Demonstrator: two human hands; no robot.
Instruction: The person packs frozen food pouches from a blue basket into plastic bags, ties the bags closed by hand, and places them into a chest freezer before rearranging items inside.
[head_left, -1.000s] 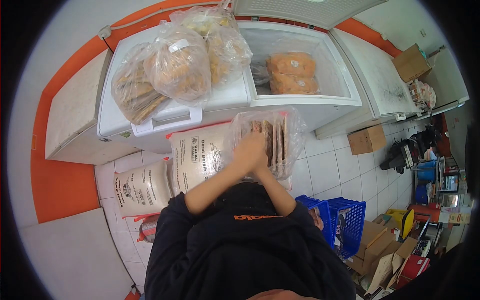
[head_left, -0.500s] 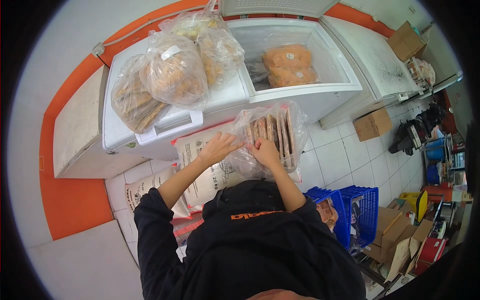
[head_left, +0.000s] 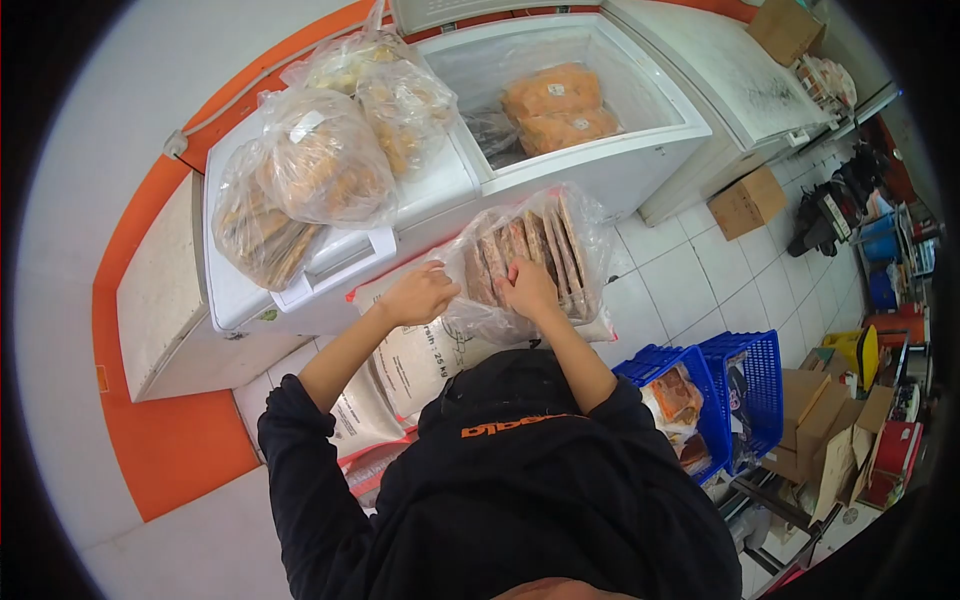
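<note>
A clear plastic bag (head_left: 590, 215) with several flat brown packs (head_left: 540, 240) standing side by side in it rests on white rice sacks. My left hand (head_left: 418, 294) is closed on the bag's gathered edge at its left side. On the bag's front, against the packs, lies my right hand (head_left: 528, 288), its fingers curled together on the plastic. Whether it pinches plastic or a pack is too small to tell. A printed rice sack (head_left: 415, 365) shows below my left hand.
Beyond the bag, an open chest freezer (head_left: 660, 145) holds orange packs (head_left: 560, 92). Filled plastic bags (head_left: 325, 165) sit on the closed lid to its left. Blue baskets (head_left: 755, 400) stand at the right, near cardboard boxes (head_left: 815, 410). Another carton (head_left: 748, 203) is on the tiled floor.
My hands were together over the bag a second ago and have moved apart, the left one leftward with the bag's edge. The view has turned and shifted.
</note>
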